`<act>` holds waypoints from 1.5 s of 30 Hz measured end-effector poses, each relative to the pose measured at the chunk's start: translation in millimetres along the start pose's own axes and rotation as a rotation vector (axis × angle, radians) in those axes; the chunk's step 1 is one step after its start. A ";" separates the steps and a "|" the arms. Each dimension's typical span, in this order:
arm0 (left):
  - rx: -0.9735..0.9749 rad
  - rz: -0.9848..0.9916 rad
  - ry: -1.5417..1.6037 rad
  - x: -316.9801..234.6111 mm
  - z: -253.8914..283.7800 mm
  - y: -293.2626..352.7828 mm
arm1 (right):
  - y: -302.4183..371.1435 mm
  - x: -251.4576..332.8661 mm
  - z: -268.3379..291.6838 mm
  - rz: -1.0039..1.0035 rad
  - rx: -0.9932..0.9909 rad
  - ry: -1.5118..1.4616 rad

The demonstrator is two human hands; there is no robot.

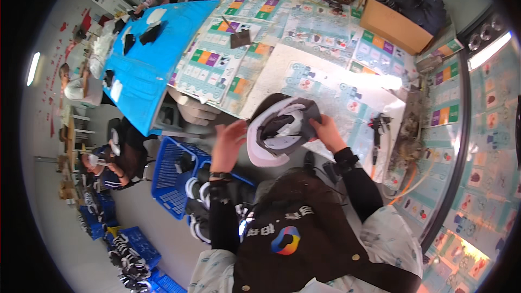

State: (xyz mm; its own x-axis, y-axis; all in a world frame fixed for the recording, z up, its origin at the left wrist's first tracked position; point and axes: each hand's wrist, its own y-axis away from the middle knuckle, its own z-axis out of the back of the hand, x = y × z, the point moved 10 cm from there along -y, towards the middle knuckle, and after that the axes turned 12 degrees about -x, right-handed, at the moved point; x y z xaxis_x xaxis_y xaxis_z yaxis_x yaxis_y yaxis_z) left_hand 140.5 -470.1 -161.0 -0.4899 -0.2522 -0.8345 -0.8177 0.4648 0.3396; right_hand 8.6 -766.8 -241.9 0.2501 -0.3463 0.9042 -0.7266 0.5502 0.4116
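A cap [285,125] with a pale grey brim and a dark and white inside is held up in front of my body, its hollow turned toward me. My right hand [328,133] is closed on its right edge, the thumb over the rim. At the cap's left side is my left hand [229,144], its fingers apart and slightly blurred near the brim. Whether those fingertips touch the cap is hard to see. Beyond the cap lies the worktable [260,89], covered with printed sheets.
Right of my hands, a dark tool [378,130] lies by a hose. A cardboard box [396,24] of dark caps stands at the far right. Blue baskets [171,179] with black-and-white items are at lower left. Blue sheeting [154,57] covers another table; several people sit beyond and left.
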 end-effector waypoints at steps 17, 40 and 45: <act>-0.298 -0.117 -0.043 75.3 -44.8 -90.7 | -30.1 -20.1 58.7 -0.014 0.094 0.262; -0.879 -1.503 -1.125 -276.8 36.7 323.4 | -43.7 -26.0 -98.5 -0.080 0.241 0.352; -0.884 -1.214 -0.659 -319.6 50.1 325.4 | -48.8 -30.6 -129.6 -0.010 0.210 0.250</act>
State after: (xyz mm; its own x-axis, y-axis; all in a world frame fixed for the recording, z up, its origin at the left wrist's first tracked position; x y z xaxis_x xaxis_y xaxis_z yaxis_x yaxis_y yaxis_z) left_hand 46.2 -195.7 194.4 0.5463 0.4057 -0.7328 -0.6264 -0.3830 -0.6790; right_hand 119.3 -684.6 -274.9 0.3881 -0.1388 0.9111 -0.8331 0.3698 0.4113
